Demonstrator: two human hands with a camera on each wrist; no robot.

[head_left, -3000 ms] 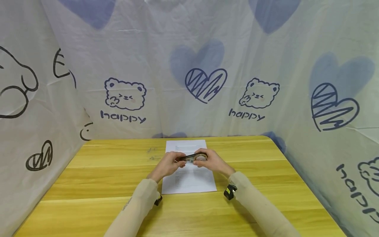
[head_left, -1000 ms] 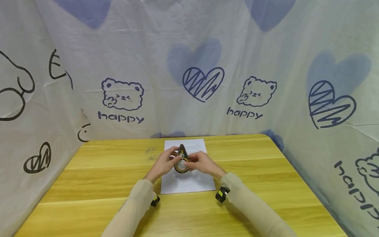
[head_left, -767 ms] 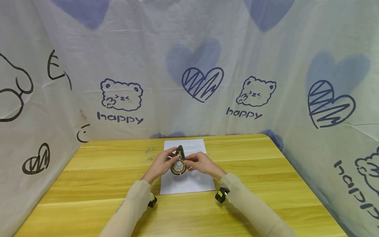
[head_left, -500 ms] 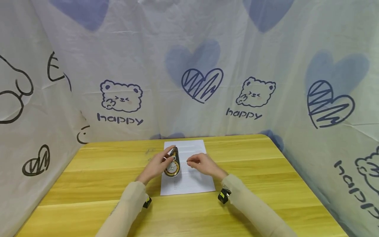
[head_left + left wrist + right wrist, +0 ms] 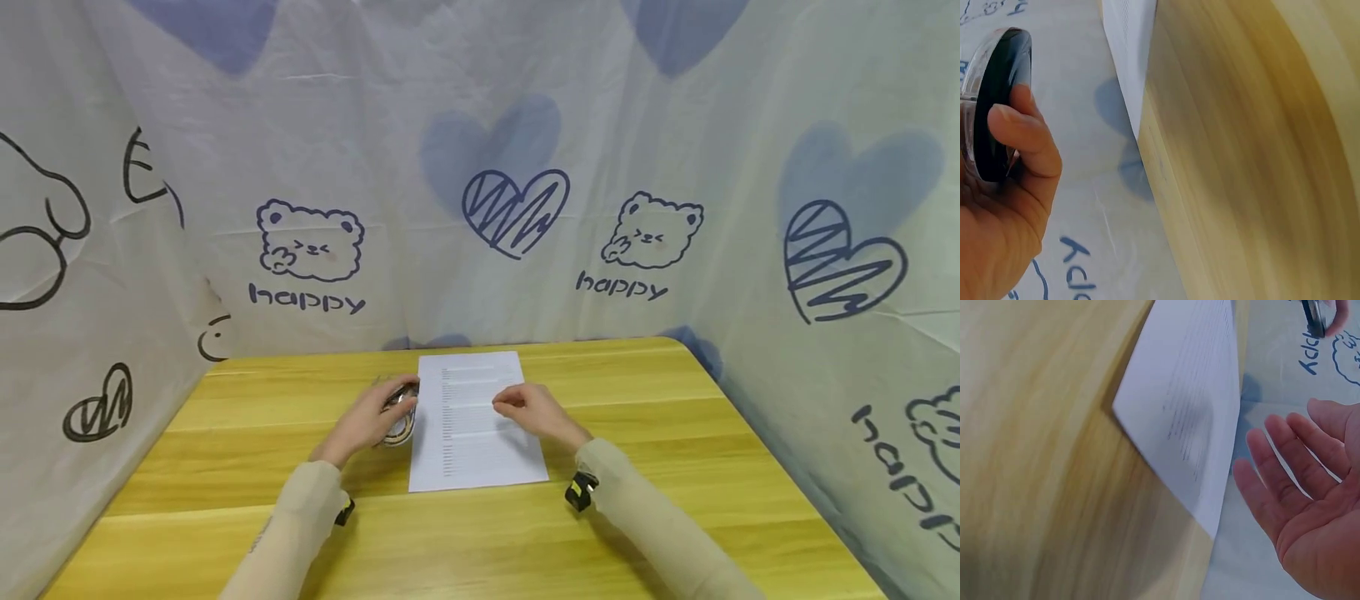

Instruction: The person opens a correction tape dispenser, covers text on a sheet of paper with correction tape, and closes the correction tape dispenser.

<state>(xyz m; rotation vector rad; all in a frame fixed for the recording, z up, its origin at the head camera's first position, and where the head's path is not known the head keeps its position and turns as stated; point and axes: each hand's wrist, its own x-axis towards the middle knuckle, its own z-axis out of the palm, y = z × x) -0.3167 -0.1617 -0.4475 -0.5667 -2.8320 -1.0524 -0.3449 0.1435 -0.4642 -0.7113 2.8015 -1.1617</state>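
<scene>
My left hand [image 5: 362,421] holds a teardrop-shaped correction tape [image 5: 401,428] just left of the printed sheet of paper [image 5: 474,460]. In the left wrist view, thumb and fingers grip the correction tape [image 5: 1002,103], its clear side outward and its dark edge towards the camera. Over the right part of the sheet is my right hand [image 5: 534,410], with nothing in it. Its fingers look relaxed and apart in the right wrist view, where the palm of the right hand [image 5: 1319,506] shows beside the paper [image 5: 1188,400].
The sheet lies on a yellow wood-grain table [image 5: 637,400]. A white cloth [image 5: 450,275] with blue hearts and bear drawings hangs behind the table and at both sides.
Both hands held the correction tape over the paper earlier. The right hand has let go and moved slightly right. The left hand has carried the tape left, off the sheet.
</scene>
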